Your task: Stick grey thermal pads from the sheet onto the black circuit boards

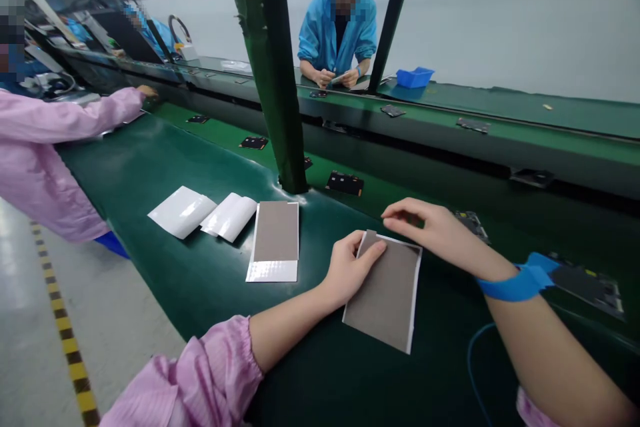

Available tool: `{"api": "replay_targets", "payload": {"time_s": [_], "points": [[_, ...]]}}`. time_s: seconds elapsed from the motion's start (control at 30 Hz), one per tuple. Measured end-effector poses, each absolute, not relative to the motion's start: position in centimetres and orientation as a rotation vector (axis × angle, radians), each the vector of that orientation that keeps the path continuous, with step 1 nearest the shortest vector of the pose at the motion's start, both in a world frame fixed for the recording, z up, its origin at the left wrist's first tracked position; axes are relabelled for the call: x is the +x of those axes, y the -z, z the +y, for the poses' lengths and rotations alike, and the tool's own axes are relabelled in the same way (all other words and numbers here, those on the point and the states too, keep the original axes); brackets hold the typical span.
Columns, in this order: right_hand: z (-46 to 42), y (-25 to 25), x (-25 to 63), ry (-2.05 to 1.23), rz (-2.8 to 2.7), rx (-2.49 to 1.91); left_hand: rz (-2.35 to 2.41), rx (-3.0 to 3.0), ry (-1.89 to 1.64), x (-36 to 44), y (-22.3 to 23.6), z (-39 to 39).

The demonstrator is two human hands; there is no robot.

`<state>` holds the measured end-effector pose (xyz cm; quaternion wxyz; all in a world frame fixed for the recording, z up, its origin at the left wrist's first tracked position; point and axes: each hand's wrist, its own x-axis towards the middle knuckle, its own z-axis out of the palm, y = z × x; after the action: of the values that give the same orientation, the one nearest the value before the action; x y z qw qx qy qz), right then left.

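Observation:
My left hand (353, 267) grips the upper left edge of a grey adhesive sheet (387, 294) on white backing, thumb on top and fingers behind. Above the sheet's top edge, my right hand (425, 224) is closed in a pinch, its thumb and forefinger tips close together. Whatever may be between those tips is too small to make out. A blue wrist strap (517, 279) with a thin cord circles my right wrist. To the left lies another grey sheet (277, 230) on white backing, beside two curled white liners (230, 216).
Black circuit boards (345, 182) sit along the green strip behind the bench (165, 280). A green post (273, 80) rises from the bench's far edge. A co-worker in blue (337, 34) handles something opposite; a pink sleeve (70, 114) reaches in at left. A blue bin (415, 77) stands beyond.

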<state>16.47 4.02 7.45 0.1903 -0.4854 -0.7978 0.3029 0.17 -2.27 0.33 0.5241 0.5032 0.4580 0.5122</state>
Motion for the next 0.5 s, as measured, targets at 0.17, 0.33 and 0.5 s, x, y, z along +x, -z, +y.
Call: {"api": "replay_targets", "payload": {"time_s": [0.17, 0.33, 0.5], "points": [[3.24, -7.54, 15.07, -0.811, -2.371, -1.21, 1.092, 1.189, -1.227, 0.18, -0.42, -2.16], [3.35, -7.28, 15.18, -0.79, -2.394, -1.244, 1.068, 1.183, -1.234, 0.2, -0.31, -2.16], [3.4, -7.13, 15.32, -0.89, -2.406, -1.23, 1.049, 1.159, -1.219, 0.23, -0.42, -2.19]]}}
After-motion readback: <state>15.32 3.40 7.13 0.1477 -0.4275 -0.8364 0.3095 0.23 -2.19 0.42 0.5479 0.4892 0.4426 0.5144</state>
